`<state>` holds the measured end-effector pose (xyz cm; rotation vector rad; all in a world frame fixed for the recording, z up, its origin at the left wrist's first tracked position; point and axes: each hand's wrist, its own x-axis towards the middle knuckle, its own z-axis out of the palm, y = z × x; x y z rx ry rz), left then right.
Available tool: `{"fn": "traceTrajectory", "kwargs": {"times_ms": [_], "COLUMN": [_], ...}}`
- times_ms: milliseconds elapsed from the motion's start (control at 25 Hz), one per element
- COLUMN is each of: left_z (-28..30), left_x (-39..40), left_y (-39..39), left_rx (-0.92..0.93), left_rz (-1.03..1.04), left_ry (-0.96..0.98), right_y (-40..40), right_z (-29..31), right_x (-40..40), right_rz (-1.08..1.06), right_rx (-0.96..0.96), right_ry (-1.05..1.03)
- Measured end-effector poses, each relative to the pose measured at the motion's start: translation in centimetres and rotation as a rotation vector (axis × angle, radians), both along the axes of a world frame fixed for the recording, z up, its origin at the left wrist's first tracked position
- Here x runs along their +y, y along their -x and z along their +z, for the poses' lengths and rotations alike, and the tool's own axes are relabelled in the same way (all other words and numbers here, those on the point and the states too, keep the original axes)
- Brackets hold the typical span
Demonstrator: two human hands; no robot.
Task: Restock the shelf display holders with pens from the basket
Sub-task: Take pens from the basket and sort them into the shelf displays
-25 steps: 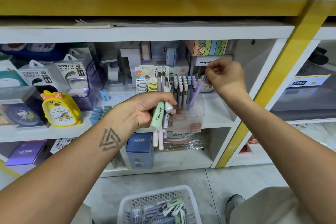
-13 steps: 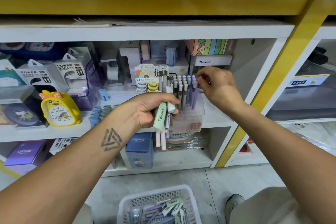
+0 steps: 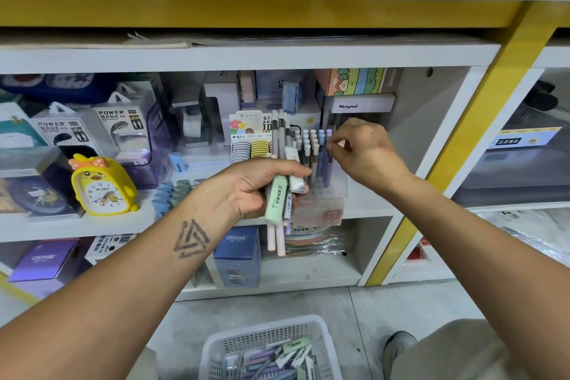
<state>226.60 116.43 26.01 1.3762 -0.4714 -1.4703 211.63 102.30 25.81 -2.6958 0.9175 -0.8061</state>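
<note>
Head view is looking down at a white shop shelf (image 3: 364,210) with two bare forearms reaching in. The left hand (image 3: 262,188) is gripping a bundle of pens (image 3: 282,185) upright in its fist, fingers and thumb curling round them; grey and white barrels are sticking up above the fist, and pale pink ends are hanging below it in front of the shelf edge. A mint-green labelled pen is lying at the front of the bundle.

The right hand (image 3: 364,153) is reaching to the clear display holder (image 3: 327,194) standing on the middle shelf, just right of the left hand. Its fingertips (image 3: 334,148) are pinching the upper part of a lilac pen (image 3: 328,163) standing at the right end of the holder, among rows of upright pens with white, blue and lilac caps. Whether the pen's tip is sitting fully in its slot is hidden by the holder's wall.

The white plastic basket (image 3: 265,339) is sitting on the grey floor below, near the bottom edge of the view, holding more pens in purple, green and white lying in a loose heap.

A yellow duck alarm clock (image 3: 103,185) is standing on the same shelf well to the left, with power bank boxes (image 3: 120,129) behind it. A blue CRUHRE box (image 3: 237,256) is standing on the shelf beneath.
</note>
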Motion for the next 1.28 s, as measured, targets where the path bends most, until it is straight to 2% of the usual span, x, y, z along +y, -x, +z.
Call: {"fn": "traceTrajectory", "kwargs": {"times_ms": [40,120,160,200,320,520,760,1040,1160,1280], "left_z": [0.1,0.2,0.3,0.5,0.8,0.9,1.3,1.3,1.3,1.4], "left_x": [0.0,0.1,0.1,0.3,0.7,0.9,1.5,2.1,2.4,2.9], "left_y": [0.0,0.0,0.1,0.1,0.0,-0.5,-2.5,-3.5,-3.5,-3.8], "left_rx": [0.004,0.038,0.06,0.079,0.152,0.118,0.055,0.044,0.053,0.041], "left_rz": [0.001,-0.004,-0.005,0.002,0.001,0.065,0.133,0.167,0.17,0.165], "left_ry": [0.011,0.055,0.076,0.092,0.118,0.095,0.063,0.027,0.023,0.021], "right_y": [-0.3,-0.7,-0.8,-0.8,-1.1,-1.7,-1.6,-1.0,-1.0,-1.3], "right_z": [0.4,1.3,1.6,1.6,1.5,1.3,1.5,1.6,1.8,2.2], "right_x": [0.7,2.1,2.6,2.9,3.6,4.0,2.9,2.0,1.8,2.4], "right_rz": [0.044,0.197,0.276,0.335,0.4,0.421,0.235,0.186,0.134,0.17], "right_rx": [-0.078,-0.204,-0.204,-0.165,-0.091,-0.25,-0.312,-0.442,-0.417,-0.35], "right_ry": [-0.108,-0.599,-0.806,-0.9,-0.919,-1.004,-0.971,-0.862,-0.819,-0.796]}}
